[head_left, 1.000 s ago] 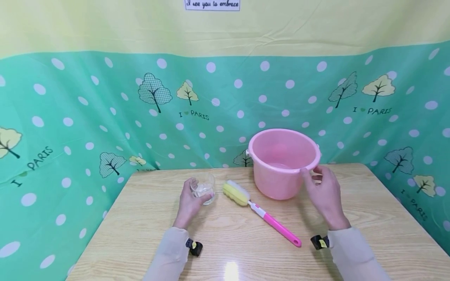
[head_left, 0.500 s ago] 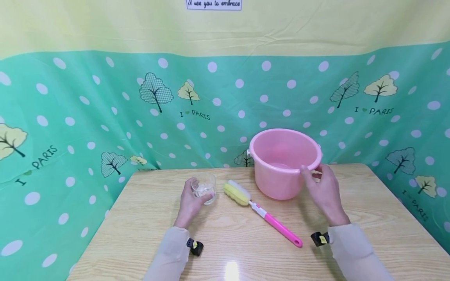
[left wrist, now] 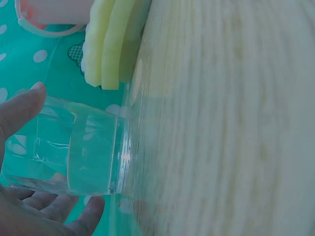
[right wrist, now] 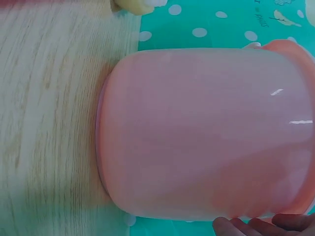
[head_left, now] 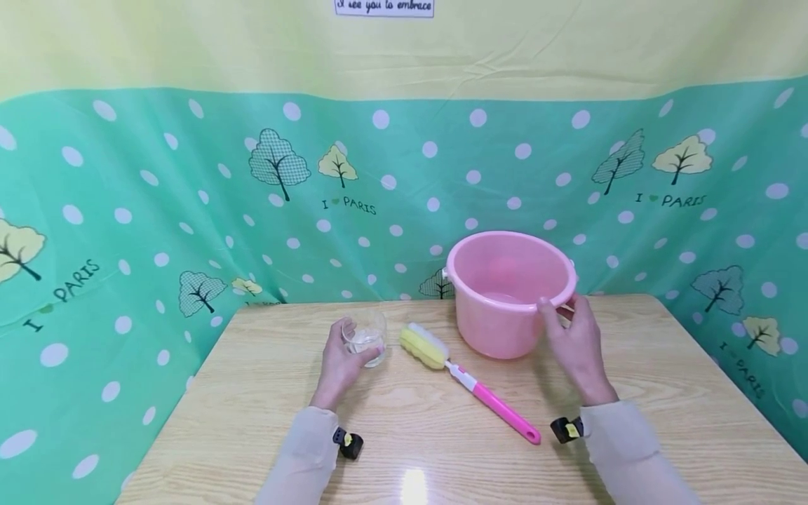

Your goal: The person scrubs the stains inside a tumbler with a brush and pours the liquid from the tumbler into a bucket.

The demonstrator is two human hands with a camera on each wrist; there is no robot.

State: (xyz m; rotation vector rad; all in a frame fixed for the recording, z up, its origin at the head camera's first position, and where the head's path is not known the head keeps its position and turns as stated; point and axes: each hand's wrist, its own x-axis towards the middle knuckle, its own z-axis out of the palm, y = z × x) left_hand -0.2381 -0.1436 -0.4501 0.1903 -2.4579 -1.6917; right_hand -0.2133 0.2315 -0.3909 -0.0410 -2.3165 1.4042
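Observation:
A clear glass cup (head_left: 366, 344) stands on the table left of centre. My left hand (head_left: 341, 358) holds it from the left; the left wrist view shows the thumb (left wrist: 22, 110) on one side of the glass cup (left wrist: 93, 147) and the fingers on the other. A pink bucket (head_left: 499, 326) stands toward the back right. My right hand (head_left: 577, 347) grips it near the rim, thumb at the front rim and fingers at its right side. In the right wrist view the pink bucket (right wrist: 206, 132) fills the picture, with fingertips (right wrist: 226, 226) along its lower side.
Between the hands lies a sponge bottle brush (head_left: 426, 347) with a yellow and white head; its pink handle points to the front right. The wooden table (head_left: 265, 421) is backed by a green dotted curtain (head_left: 353, 259), close behind the bucket.
Both hands keep their holds on the glass cup and the bucket, which stay in place. The right wrist has shifted slightly left.

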